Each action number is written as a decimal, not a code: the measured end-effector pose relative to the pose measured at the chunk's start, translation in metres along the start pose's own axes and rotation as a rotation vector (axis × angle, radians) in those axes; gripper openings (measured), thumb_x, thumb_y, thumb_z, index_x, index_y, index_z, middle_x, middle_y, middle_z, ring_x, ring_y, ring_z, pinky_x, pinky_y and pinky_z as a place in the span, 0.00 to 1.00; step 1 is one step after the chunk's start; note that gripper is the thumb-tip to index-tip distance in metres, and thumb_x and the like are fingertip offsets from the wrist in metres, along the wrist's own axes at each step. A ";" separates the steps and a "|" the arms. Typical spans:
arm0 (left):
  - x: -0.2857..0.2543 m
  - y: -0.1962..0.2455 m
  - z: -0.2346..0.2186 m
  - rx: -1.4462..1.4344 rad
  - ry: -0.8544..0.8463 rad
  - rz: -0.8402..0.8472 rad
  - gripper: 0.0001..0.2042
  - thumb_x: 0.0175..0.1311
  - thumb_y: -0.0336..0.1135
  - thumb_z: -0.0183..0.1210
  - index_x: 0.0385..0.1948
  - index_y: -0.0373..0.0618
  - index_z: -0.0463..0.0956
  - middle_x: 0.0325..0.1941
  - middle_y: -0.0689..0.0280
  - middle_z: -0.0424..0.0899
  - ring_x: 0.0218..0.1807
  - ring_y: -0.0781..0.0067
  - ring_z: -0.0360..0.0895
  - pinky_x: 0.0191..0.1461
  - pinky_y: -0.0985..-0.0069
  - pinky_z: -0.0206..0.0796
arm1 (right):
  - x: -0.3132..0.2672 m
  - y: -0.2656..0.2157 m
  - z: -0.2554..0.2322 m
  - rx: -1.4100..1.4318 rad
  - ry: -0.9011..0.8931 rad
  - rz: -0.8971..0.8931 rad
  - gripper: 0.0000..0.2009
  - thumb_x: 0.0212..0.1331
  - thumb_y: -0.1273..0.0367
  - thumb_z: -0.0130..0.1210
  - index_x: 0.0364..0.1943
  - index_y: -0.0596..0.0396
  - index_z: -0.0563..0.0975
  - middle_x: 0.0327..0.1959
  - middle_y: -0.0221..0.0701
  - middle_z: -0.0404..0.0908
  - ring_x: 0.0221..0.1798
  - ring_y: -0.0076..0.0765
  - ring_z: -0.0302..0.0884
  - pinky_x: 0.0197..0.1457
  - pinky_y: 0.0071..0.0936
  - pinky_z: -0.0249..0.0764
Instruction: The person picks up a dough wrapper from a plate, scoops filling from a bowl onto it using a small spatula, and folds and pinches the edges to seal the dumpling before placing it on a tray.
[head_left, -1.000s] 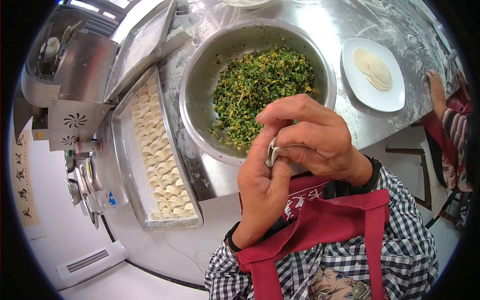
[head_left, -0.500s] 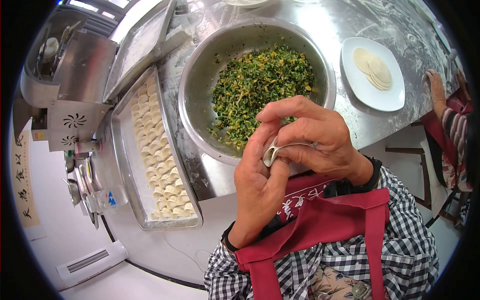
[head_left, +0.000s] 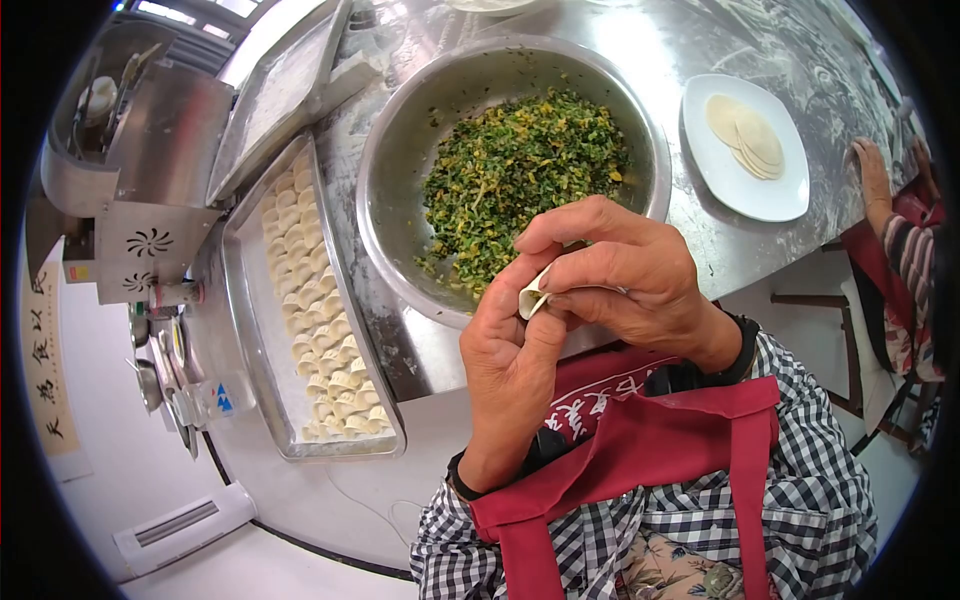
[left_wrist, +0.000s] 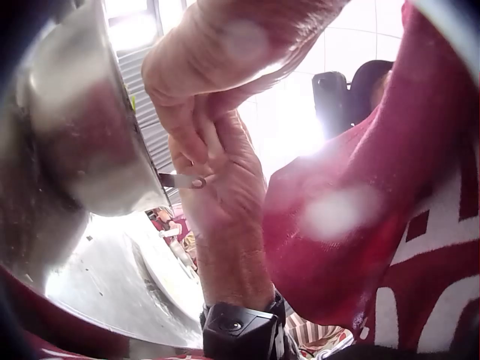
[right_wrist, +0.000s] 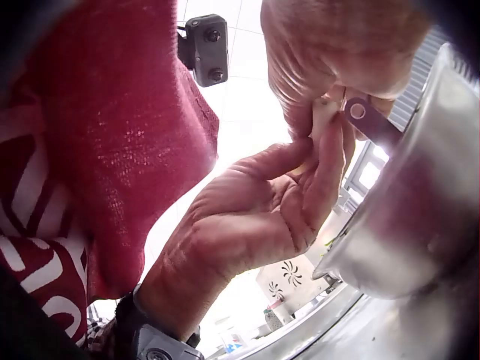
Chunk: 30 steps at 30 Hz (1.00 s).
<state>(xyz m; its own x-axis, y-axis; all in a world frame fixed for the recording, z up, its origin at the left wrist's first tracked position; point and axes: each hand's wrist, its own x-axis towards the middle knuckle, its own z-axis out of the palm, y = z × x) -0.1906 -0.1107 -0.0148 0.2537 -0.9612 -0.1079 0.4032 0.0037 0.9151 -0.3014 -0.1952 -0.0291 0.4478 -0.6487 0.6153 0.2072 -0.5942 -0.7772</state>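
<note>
In the head view, a folded dough wrapper [head_left: 533,297] sits between the two hands near the bowl's lower rim, its end gaping like a small cone. My left hand [head_left: 510,365] pinches it from the left and below, thumb raised against it. From the right, my right hand [head_left: 640,280] pinches the same wrapper with thumb and curled fingers. A flat stick [left_wrist: 178,181] pokes out at the right palm in the left wrist view; its holed end [right_wrist: 371,124] shows in the right wrist view. Behind the hands stands a steel bowl [head_left: 378,215] with chopped green and yellow filling [head_left: 525,175].
A tray [head_left: 250,330] of folded dumplings [head_left: 320,310] lies left of the bowl, with another metal tray [head_left: 275,95] above it. On the right, a white plate [head_left: 715,170] bears round wrappers [head_left: 757,145]. Another person's hand [head_left: 873,180] rests at the table's right edge.
My left hand has shifted slightly left and down. The wrapper's near end has turned toward the head camera and gapes wider. My right hand keeps its pinch, moving little.
</note>
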 end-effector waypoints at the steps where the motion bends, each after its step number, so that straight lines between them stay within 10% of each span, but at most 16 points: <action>1: 0.000 -0.001 0.000 0.000 0.000 -0.001 0.18 0.61 0.28 0.53 0.52 0.33 0.64 0.47 0.58 0.74 0.46 0.71 0.75 0.49 0.74 0.71 | 0.000 0.000 0.000 -0.019 -0.004 -0.019 0.08 0.42 0.78 0.60 0.29 0.58 0.77 0.39 0.36 0.77 0.38 0.34 0.76 0.37 0.25 0.73; 30: 0.001 -0.005 0.001 0.039 -0.028 0.086 0.19 0.62 0.23 0.47 0.56 0.31 0.60 0.55 0.55 0.69 0.51 0.68 0.72 0.51 0.74 0.70 | 0.000 0.004 0.000 -0.057 0.046 -0.055 0.07 0.41 0.77 0.61 0.27 0.57 0.77 0.40 0.37 0.76 0.37 0.34 0.75 0.38 0.24 0.73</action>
<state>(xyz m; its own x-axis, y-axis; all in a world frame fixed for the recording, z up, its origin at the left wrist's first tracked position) -0.1929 -0.1119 -0.0192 0.2611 -0.9651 -0.0177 0.3463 0.0766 0.9350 -0.3005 -0.1977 -0.0316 0.3966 -0.6347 0.6632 0.1800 -0.6547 -0.7342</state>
